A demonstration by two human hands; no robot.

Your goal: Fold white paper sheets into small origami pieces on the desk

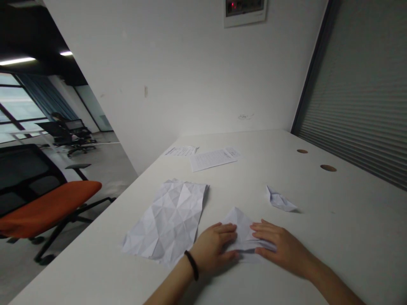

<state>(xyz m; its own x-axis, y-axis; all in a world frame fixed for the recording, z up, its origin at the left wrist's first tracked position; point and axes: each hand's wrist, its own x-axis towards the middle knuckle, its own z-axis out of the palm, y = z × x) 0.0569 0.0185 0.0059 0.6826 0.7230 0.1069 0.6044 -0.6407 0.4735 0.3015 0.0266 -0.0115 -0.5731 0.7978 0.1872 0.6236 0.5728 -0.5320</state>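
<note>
On the table [333, 250], at left, lies a creased sheet [173, 220]; its edge reaches the left hand [213, 245], and contact cannot be told. Sideways wrist travel could drag it. The left hand lies uncurled, fingers resting on the folded paper [242, 226], thumb spread at the near edge. Uneven pressure could let this side slip and skew the crease. The folded paper sits between both hands, a point facing away; its near layers stand slightly raised and could buckle if pushed inward. The right hand [281, 245] is likewise extended, thumb apart; excess pull could tear a layer. Beyond it, the paper boat [281, 201] could be knocked by an outward reach.
</note>
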